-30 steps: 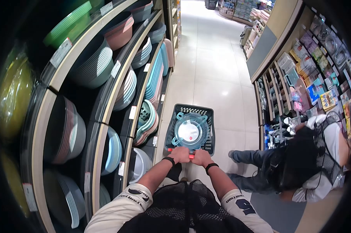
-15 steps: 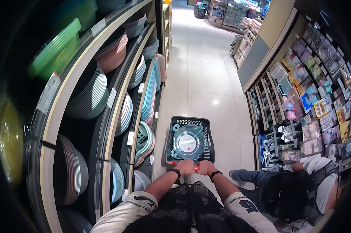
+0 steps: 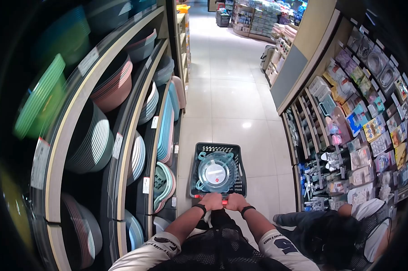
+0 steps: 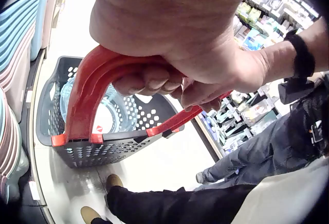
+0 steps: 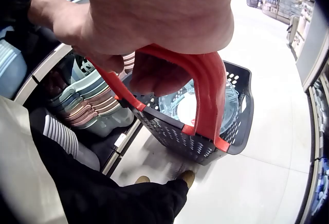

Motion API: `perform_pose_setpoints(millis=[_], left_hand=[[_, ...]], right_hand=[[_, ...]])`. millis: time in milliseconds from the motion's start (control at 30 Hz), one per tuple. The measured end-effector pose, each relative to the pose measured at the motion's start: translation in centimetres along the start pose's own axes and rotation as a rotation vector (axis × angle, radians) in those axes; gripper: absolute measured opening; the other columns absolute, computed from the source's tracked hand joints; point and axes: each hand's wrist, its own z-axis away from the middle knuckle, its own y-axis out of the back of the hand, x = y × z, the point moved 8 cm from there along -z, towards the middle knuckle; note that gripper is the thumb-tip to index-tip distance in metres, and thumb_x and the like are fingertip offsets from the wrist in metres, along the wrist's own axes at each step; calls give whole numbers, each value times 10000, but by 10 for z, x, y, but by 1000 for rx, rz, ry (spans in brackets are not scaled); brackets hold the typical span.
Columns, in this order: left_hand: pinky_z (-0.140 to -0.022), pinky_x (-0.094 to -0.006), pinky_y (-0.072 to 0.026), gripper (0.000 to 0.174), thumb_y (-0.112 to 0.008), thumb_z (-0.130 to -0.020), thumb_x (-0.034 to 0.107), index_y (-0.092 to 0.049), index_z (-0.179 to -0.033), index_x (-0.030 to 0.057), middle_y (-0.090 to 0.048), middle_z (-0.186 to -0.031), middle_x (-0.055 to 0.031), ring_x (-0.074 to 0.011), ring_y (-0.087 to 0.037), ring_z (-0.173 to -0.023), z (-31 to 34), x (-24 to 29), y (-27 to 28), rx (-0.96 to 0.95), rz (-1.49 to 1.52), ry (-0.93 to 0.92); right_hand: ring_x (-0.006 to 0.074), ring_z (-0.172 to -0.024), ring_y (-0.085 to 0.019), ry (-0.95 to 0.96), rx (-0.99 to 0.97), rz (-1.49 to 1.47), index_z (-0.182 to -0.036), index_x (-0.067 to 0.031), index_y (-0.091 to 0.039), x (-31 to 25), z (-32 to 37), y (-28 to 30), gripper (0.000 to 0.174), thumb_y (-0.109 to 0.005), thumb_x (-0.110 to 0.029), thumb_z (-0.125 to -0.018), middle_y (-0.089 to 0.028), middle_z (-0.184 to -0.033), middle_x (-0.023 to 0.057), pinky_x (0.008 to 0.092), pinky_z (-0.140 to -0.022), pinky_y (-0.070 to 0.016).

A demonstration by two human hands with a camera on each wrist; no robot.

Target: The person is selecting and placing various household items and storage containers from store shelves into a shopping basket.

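Observation:
Both my hands grip the red handle [image 4: 82, 98] of a dark grey perforated shopping basket [image 3: 242, 183]. In the head view my left hand [image 3: 210, 201] and right hand [image 3: 235, 202] sit side by side on it, at the basket's near end. Left fingers [image 4: 154, 77] curl under the handle in the left wrist view. The right fingers [image 5: 157, 77] wrap around it in the right wrist view. Inside the basket lies a clear bluish round plastic container [image 3: 202, 174] with a white round label [image 3: 215, 174]. Light-blue hook-shaped pieces [image 3: 200, 156] show around its edge.
Shelves of stacked basins [image 3: 113, 83] line the left, including a green stack [image 3: 44, 97] and flat blue and pink tubs [image 3: 165, 131]. On the right hang packaged goods [image 3: 377, 126]. Another person [image 3: 344, 235] is close on my right. The tiled floor [image 3: 231, 95] runs ahead between the shelves.
The basket and my hands have advanced along the aisle, past the left shelves and the person on the right. My grip on the handle stays the same.

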Motion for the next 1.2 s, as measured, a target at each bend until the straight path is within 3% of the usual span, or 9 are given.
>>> perform_pose_setpoints(millis=[433,567,800,1200], left_hand=[[-858,-483,-573,343,-663,-737,261,-765,-962,23,-731,-1006,-243,-401,-716,-961,-85,-40,64,-21,-41,34],[-846,-470,-580,341,-674,-735,289,-768,-932,27,-735,-984,-232,-387,-722,-933,-101,-40,100,-10,-82,40],[-838,-478,-578,352,-665,-760,345,-768,-941,61,-736,-969,-219,-387,-717,-918,-152,-74,113,-40,-138,83],[-878,-471,-565,353,-675,-778,351,-776,-1005,100,-737,-1015,-212,-386,-705,-981,-196,-88,151,-50,-147,171]], right_hand=[[377,-926,-725,60,6,-65,-943,-61,-785,10,-82,66,388,-660,-382,-764,-745,-956,213,478,-837,-575],[389,-900,-723,87,54,-79,-920,-89,-790,18,-117,79,403,-656,-436,-765,-744,-933,203,474,-820,-582],[385,-923,-723,109,67,-106,-915,-28,-765,18,-146,120,367,-646,-356,-804,-739,-957,225,481,-842,-576],[395,-899,-724,170,132,-123,-887,-22,-757,35,-196,154,350,-658,-342,-787,-736,-929,236,493,-816,-581]])
